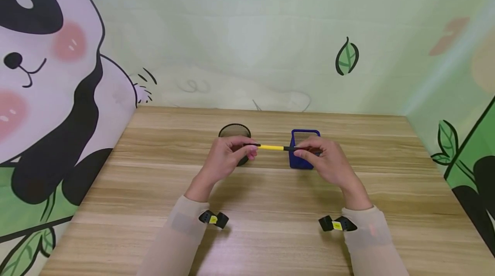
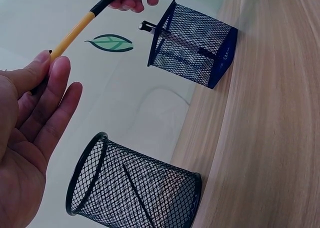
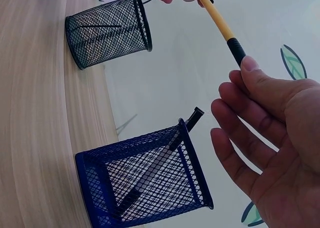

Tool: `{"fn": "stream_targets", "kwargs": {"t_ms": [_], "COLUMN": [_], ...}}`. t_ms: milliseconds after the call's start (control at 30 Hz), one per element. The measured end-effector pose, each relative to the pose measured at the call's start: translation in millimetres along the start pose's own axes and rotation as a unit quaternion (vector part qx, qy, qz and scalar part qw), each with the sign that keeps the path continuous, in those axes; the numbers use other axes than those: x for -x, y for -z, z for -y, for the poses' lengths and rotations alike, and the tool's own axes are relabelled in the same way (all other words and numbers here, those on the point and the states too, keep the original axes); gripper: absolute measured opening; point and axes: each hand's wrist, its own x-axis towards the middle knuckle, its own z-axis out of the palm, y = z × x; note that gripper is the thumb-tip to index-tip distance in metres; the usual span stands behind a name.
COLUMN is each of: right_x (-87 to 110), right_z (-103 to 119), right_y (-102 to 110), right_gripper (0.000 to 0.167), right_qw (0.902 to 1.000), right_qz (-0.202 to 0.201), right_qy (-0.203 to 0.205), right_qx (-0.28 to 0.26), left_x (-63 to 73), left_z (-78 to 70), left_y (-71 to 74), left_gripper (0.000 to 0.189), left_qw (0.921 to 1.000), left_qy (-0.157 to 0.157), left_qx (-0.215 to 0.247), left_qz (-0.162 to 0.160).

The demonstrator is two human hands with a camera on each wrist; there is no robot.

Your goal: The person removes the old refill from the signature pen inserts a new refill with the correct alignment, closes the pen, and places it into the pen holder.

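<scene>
A: Start on the left. What is there?

B: The left hand (image 1: 231,157), thumb and fingers pinching one end of a yellow-and-black pen (image 1: 271,147). Just beyond it, on the far part of the table (image 1: 270,233), stands a round black mesh cup (image 2: 145,180). A thin dark line shows through its mesh; I can't tell whether that's a seam or something inside.

A: And the pen itself?

B: Held up off the table, nearly level, spanning the gap between the hands, its yellow middle bare.

A: How would it handle?

B: Light and stiff, I'd judge, hardly fragile. The smooth-looking barrel could roll or slip in a loose pinch, so the black ends seem the sure places to hold.

A: Further right?

B: A square blue mesh cup (image 1: 297,161), upright, with a second pen (image 3: 156,165) leaning inside, its top above the rim. Nearer than that cup and partly across it, the right hand (image 1: 328,160) pinches the first pen's right black end, its other fingers spread loosely away.
</scene>
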Motion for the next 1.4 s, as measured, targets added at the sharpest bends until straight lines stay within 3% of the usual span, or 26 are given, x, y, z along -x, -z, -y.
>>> {"fn": "stream_targets", "kwargs": {"t_ms": [533,900,1400], "right_x": [0.8,-0.9,-0.4], "right_z": [0.3,-4.1,-4.0], "right_y": [-1.8,-1.5,-1.2], "right_gripper": [0.011,0.034,0.021], "right_qw": [0.9997,0.9989,0.9976], "right_qz": [-0.004,0.016,0.031], "right_qy": [-0.022,-0.039,-0.047], "right_qx": [-0.006,-0.020,-0.040], "left_x": [1.5,1.4,1.2], "left_z": [-0.7,-0.4,-1.5], "left_y": [0.0,0.4,0.8], "left_gripper": [0.014,0.015,0.014], "left_qw": [1.0000,1.0000,1.0000], "left_qy": [0.001,0.007,0.005], "left_qx": [0.004,0.007,0.002], "left_qz": [0.000,-0.004,-0.005]}}
